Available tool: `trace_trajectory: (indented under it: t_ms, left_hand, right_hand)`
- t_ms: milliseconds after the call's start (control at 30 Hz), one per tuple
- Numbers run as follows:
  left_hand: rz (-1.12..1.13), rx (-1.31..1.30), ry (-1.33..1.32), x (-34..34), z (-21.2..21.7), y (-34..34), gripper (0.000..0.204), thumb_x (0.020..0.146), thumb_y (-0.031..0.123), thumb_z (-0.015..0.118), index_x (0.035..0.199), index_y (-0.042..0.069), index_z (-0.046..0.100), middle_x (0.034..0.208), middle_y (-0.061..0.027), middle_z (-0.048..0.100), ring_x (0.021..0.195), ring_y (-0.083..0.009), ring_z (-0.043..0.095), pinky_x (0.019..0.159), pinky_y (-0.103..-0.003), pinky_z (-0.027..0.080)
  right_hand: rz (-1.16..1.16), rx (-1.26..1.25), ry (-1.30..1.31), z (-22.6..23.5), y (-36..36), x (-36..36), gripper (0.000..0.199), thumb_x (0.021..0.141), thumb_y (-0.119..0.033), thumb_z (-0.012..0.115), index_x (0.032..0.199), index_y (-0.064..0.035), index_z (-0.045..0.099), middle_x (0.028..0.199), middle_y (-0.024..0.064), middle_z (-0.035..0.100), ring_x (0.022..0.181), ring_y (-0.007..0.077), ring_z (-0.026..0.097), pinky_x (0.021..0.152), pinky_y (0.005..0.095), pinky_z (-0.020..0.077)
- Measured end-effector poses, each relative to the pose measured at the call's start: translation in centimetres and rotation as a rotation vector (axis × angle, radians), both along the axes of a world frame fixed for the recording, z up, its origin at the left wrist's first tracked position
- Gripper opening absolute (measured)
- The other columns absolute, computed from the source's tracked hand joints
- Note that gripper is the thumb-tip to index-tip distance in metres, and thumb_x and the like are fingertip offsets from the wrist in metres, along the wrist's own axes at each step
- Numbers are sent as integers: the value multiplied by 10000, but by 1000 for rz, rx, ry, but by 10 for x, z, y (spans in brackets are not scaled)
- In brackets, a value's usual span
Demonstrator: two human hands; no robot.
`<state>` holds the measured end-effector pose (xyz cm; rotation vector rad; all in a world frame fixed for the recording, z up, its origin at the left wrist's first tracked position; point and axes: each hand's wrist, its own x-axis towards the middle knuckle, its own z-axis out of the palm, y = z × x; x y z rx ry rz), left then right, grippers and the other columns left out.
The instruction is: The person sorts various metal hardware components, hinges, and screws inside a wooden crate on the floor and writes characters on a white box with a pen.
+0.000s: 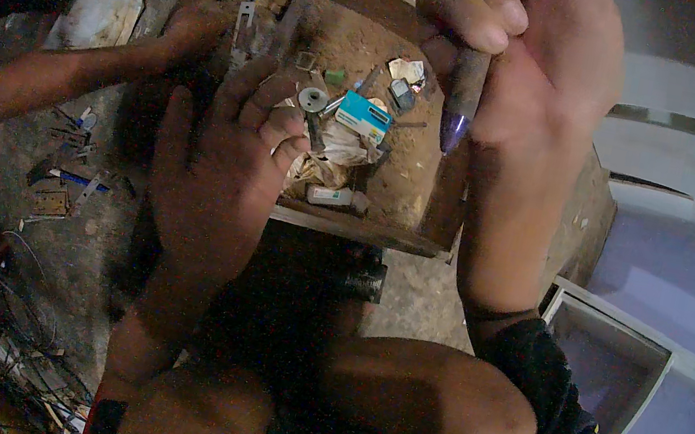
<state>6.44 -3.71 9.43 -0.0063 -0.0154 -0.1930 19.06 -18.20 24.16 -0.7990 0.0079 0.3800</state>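
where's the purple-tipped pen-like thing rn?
Head view, upper part, right of centre: the purple-tipped pen-like thing is gripped in the raised right hand, tip down, seen against the right side of the wooden tray.

Tray (415, 178): right side bare; blue box (363, 118) obstructs middle; co-worker's forearm (80, 74) bars left edge.

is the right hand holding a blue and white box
No, the right hand holds a dark, pen-like object with a purple pointed tip.
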Motion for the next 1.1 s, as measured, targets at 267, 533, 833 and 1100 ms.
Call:
trace_trajectory:
  t_ms: [267, 533, 833, 1100]
  left_hand:
    - [-54, -175, 175, 7, 47, -7, 860, 950, 692, 254, 1449, 3, 381, 1437, -135, 436, 1247, -282, 431, 1134, -440, 254]
    - [-6, -570, -153, 22, 63, -25, 1074, 799, 885, 345, 1472, 48, 354, 1414, -118, 397, 1287, -262, 373, 1136, -412, 247]
    - [-12, -504, -133, 17, 68, -12, 1093, 787, 858, 399, 1534, 74, 260, 1525, -137, 284, 1390, -271, 272, 1163, -416, 211]
    - [0, -417, -143, 16, 70, -8, 1064, 789, 794, 451, 1555, 90, 227, 1572, -136, 237, 1437, -293, 225, 1175, -441, 207]
  right_hand:
    - [-109, 16, -104, 8, 8, -20, 393, 1045, -198, 263, 1361, 20, 348, 654, 3, 384, 474, 142, 382, 370, 291, 379]
    - [-163, -138, -600, -1, 24, -82, 238, 1035, -247, 393, 1066, -62, 540, 666, -5, 388, 503, 132, 323, 418, 285, 326]
    - [-131, -293, -632, 17, 20, -96, 152, 1040, -226, 434, 958, -159, 543, 582, -44, 354, 475, 102, 312, 416, 251, 318]
    - [-192, -326, -725, 11, 31, -95, 145, 1035, -236, 440, 990, -142, 541, 596, -43, 362, 469, 104, 301, 385, 231, 289]
